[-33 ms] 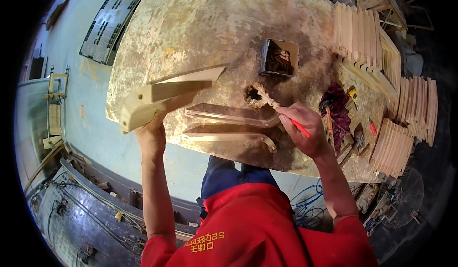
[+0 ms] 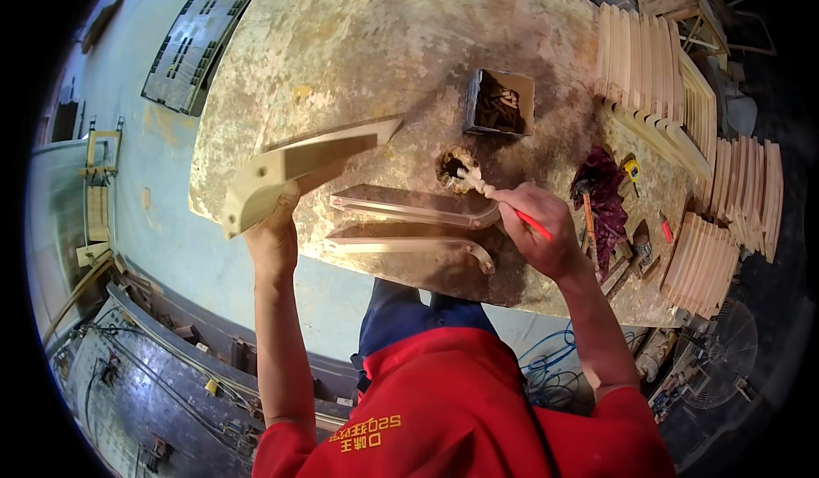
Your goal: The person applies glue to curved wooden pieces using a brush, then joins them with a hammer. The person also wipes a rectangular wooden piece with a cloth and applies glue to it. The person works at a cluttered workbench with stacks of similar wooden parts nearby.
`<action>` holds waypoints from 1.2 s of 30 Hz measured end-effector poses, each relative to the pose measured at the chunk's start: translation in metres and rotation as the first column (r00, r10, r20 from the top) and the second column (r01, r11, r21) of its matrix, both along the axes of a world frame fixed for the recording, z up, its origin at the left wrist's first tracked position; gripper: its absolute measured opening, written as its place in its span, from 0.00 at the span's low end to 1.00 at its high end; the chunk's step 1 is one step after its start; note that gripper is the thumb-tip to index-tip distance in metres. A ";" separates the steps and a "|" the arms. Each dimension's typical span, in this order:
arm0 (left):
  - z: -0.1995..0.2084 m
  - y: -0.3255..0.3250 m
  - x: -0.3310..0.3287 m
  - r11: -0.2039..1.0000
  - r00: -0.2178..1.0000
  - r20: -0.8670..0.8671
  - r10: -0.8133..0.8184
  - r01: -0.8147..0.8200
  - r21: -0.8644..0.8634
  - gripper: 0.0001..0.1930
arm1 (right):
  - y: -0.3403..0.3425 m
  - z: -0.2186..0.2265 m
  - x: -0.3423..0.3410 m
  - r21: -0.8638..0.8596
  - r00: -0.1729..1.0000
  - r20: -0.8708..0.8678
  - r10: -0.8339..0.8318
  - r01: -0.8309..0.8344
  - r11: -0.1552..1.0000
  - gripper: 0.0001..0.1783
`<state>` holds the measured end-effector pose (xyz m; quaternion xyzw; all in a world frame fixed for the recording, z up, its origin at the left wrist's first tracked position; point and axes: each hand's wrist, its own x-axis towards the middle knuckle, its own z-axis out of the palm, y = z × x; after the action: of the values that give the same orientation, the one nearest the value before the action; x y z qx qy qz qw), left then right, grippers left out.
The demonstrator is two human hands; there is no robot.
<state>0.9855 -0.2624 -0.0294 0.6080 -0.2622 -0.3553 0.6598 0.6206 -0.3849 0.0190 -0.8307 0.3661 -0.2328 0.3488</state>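
Observation:
My left hand [image 2: 275, 235] grips a shaped wooden piece [image 2: 317, 155] near its curved end, holding it tilted at the table's left side. Round holes show in the end of that piece. Closed around a red-handled brush [image 2: 535, 224] is my right hand [image 2: 544, 232]. The brush's pale, coated tip reaches over the opening of a round, crusted pot [image 2: 445, 169]; whether it touches what is inside I cannot tell. Two slim wooden parts with curved ends, a farther one [image 2: 401, 212] and a nearer one [image 2: 392, 245], lie between my hands.
A box of small wooden pieces [image 2: 529, 107] stands beyond the pot. To the right lie a hammer [image 2: 589, 222], a dark red cloth [image 2: 607, 213] and a yellow tape measure [image 2: 631, 170]. Stacked wooden parts [image 2: 640, 60] line the table's [image 2: 367, 34] right side.
The brush and my right hand have shifted slightly toward the lower right, the tip now lower over the pot. In my left hand the wooden piece has turned a little.

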 end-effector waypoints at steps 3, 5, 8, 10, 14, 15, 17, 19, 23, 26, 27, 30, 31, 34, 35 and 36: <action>0.000 -0.012 -0.010 0.992 0.997 0.070 0.012 -0.021 0.122 0.28 | -0.007 -0.026 0.015 0.045 0.999 -0.015 -0.050 0.051 0.998 0.05; -0.002 -0.018 -0.016 0.990 0.999 0.037 0.039 -0.043 0.131 0.26 | -0.016 -0.052 0.023 -0.004 1.000 -0.021 -0.007 0.007 1.000 0.05; -0.008 -0.019 -0.024 0.990 0.998 0.058 0.019 -0.027 0.141 0.18 | -0.023 -0.083 0.033 -0.016 0.994 -0.103 0.029 -0.031 0.999 0.04; -0.010 -0.017 -0.025 0.975 0.990 0.127 -0.064 0.034 0.221 0.14 | -0.026 -0.103 0.039 -0.011 0.985 -0.158 0.063 -0.066 0.998 0.04; -0.005 -0.025 -0.035 0.990 0.983 0.172 -0.067 0.045 0.131 0.16 | -0.024 -0.083 0.029 0.154 0.983 -0.007 -0.183 0.182 0.971 0.04; -0.007 -0.022 -0.032 0.981 0.974 0.193 -0.121 0.087 0.173 0.17 | -0.021 -0.078 0.017 0.283 0.958 0.018 -0.287 0.271 0.920 0.05; -0.007 -0.026 -0.036 0.986 0.963 0.239 -0.125 0.092 0.142 0.18 | -0.017 -0.068 -0.006 0.474 0.871 0.099 -0.481 0.383 0.793 0.06; -0.007 -0.030 -0.040 0.986 0.950 0.281 -0.137 0.104 0.130 0.18 | -0.013 -0.066 -0.027 0.592 0.766 0.196 -0.613 0.406 0.697 0.10; -0.007 -0.033 -0.052 0.984 0.942 0.298 -0.153 0.117 0.135 0.18 | -0.002 -0.063 -0.054 0.653 0.745 0.183 -0.642 0.396 0.646 0.10; -0.013 -0.032 -0.059 0.988 0.952 0.272 -0.138 0.112 0.108 0.19 | 0.003 -0.058 -0.063 0.672 0.723 0.199 -0.661 0.391 0.629 0.10; -0.015 -0.031 -0.061 0.989 0.956 0.263 -0.131 0.109 0.096 0.19 | 0.005 -0.058 -0.067 0.669 0.728 0.195 -0.657 0.391 0.632 0.10; -0.012 -0.032 -0.070 0.985 0.955 0.253 -0.153 0.126 0.120 0.20 | 0.010 -0.061 -0.081 0.658 0.735 0.191 -0.651 0.396 0.640 0.10; -0.013 -0.032 -0.073 0.987 0.959 0.244 -0.147 0.128 0.094 0.20 | 0.012 -0.060 -0.083 0.654 0.736 0.189 -0.651 0.400 0.642 0.10; -0.017 -0.029 -0.073 0.983 0.948 0.278 -0.156 0.122 0.134 0.20 | 0.015 -0.061 -0.088 0.672 0.727 0.164 -0.667 0.412 0.615 0.09; -0.019 -0.028 -0.074 0.985 0.953 0.261 -0.155 0.129 0.116 0.20 | 0.015 -0.061 -0.088 0.682 0.724 0.154 -0.672 0.414 0.603 0.09; -0.024 -0.027 -0.075 0.986 0.957 0.245 -0.155 0.135 0.097 0.20 | 0.017 -0.056 -0.090 0.714 0.697 0.164 -0.699 0.405 0.571 0.09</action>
<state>0.9102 -0.2896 -0.0533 0.6530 -0.3733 -0.3327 0.5688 0.5307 -0.3677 -0.0375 -0.4282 0.5821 -0.3728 0.5821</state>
